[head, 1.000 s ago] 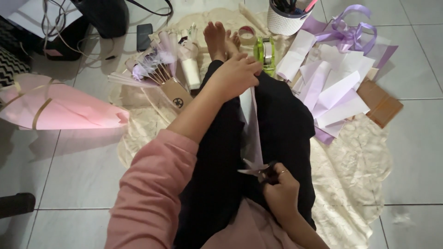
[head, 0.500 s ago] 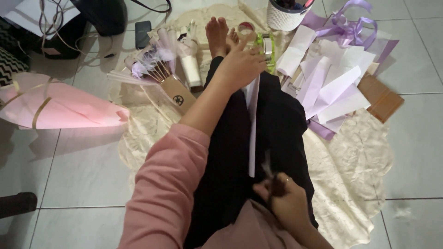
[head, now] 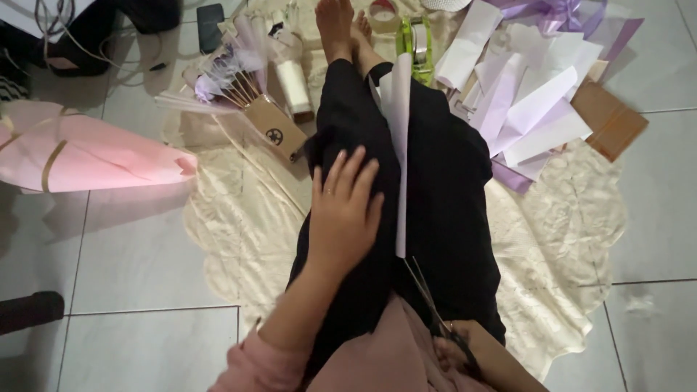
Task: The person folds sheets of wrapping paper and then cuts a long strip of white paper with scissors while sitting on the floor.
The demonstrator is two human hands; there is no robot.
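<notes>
White paper strip (head: 398, 152) lies lengthwise along the black-trousered legs (head: 443, 189), its near end just above the open blades of the scissors (head: 435, 308). Cream lace cloth (head: 566, 239) spreads under the legs, its scalloped edge ending on bare grey floor tiles (head: 131, 254) at left and right. Paper sheets (head: 530, 109) crowd the far right. Left hand (head: 345, 210) rests flat on the left thigh, fingers spread, just beside the strip. Right hand (head: 465, 356), low near the lap, grips the scissor handles.
</notes>
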